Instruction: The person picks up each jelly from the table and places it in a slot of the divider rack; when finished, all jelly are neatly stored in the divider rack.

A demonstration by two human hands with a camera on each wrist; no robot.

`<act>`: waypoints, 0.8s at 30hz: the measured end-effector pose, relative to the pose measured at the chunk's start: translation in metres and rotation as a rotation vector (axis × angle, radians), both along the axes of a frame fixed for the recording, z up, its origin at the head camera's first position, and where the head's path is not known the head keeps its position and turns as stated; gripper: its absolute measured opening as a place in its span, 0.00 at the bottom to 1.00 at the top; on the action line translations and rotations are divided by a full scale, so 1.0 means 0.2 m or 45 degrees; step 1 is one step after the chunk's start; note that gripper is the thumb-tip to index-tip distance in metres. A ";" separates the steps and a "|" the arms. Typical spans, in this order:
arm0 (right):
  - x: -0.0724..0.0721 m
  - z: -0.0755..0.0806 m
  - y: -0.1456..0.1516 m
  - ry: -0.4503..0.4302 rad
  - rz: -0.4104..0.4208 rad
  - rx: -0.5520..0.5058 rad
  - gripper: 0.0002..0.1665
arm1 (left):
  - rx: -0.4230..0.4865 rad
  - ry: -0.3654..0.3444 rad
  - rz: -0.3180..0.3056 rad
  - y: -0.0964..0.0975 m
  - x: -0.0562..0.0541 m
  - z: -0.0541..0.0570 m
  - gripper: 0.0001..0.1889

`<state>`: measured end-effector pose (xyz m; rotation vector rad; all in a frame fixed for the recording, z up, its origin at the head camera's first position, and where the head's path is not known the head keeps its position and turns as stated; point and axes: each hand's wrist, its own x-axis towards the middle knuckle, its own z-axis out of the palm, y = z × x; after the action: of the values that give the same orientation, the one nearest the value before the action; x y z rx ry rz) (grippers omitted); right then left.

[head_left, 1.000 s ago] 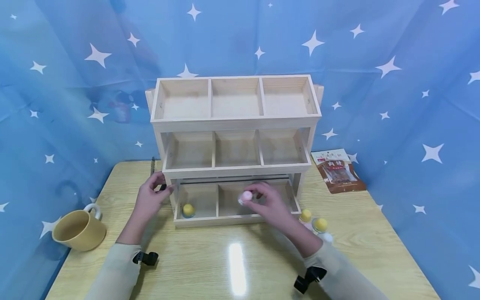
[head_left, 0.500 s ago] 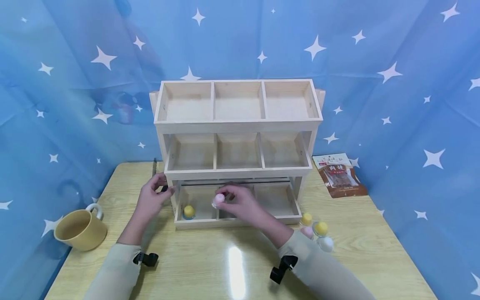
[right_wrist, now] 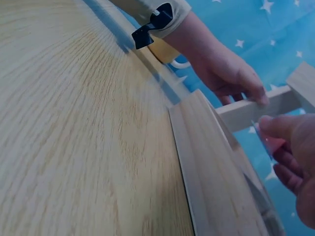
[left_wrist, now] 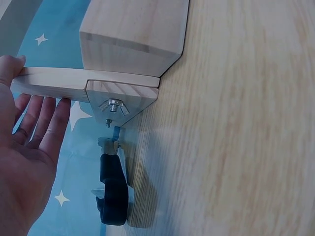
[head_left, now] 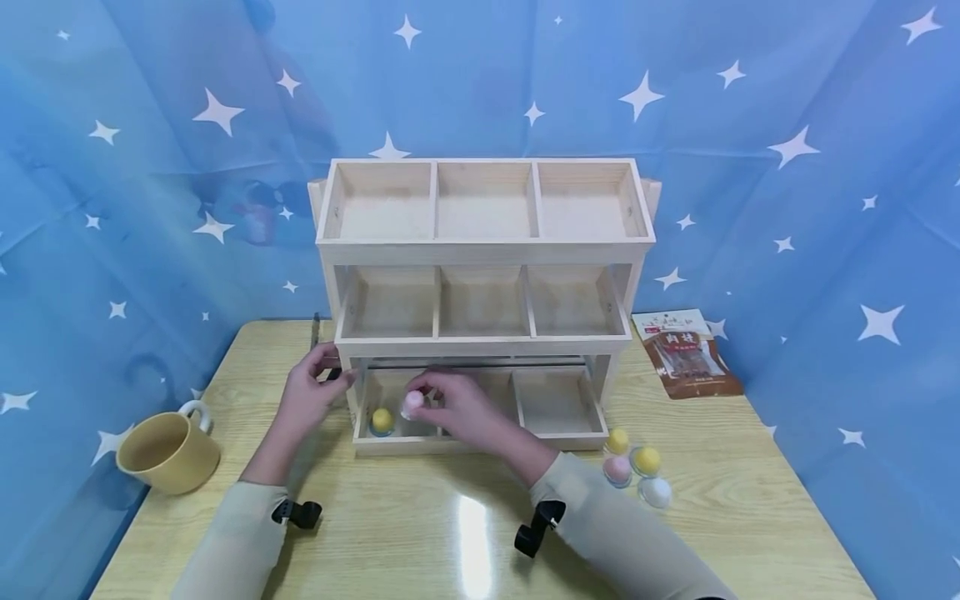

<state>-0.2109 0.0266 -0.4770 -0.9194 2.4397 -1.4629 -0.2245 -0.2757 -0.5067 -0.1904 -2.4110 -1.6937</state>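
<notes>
A pale wooden three-tier shelf stands at the back, each tier split into three compartments. My left hand grips its left side post, thumb on one face and fingers on the other. Between thumb and fingers, my right hand pinches a small pink ball-like piece in a clear cup, held over the bottom tier's left compartment. Inside that compartment sits a similar yellow piece, just left of the pink one. The right wrist view shows the pink piece partly hidden by fingers.
Right of the shelf, several like pieces sit on the table: yellow, pink and white. A brown snack packet lies behind them. At the left stands a yellow mug. A black-handled tool lies beside the shelf's left leg.
My right hand has carried the pink piece leftward from the bottom tier's middle compartment to over the left one. My left hand keeps its grip on the post.
</notes>
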 end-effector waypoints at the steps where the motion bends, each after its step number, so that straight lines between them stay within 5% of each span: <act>1: -0.01 0.00 -0.01 0.015 0.011 0.009 0.21 | 0.003 0.000 -0.001 0.00 0.00 0.00 0.24; 10: -0.07 -0.04 -0.08 0.145 0.154 0.191 0.23 | 0.028 0.000 0.001 0.01 0.01 0.02 0.24; 17: -0.11 -0.07 -0.10 0.358 0.194 0.398 0.21 | 0.034 -0.007 -0.004 0.01 0.00 0.01 0.24; 24: -0.13 -0.09 -0.10 0.442 0.232 0.425 0.19 | 0.016 -0.016 0.001 0.00 0.00 0.01 0.26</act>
<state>-0.2364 0.0058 -0.4954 -1.3609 2.6319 -0.8580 -0.2240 -0.2748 -0.5053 -0.1773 -2.4084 -1.7148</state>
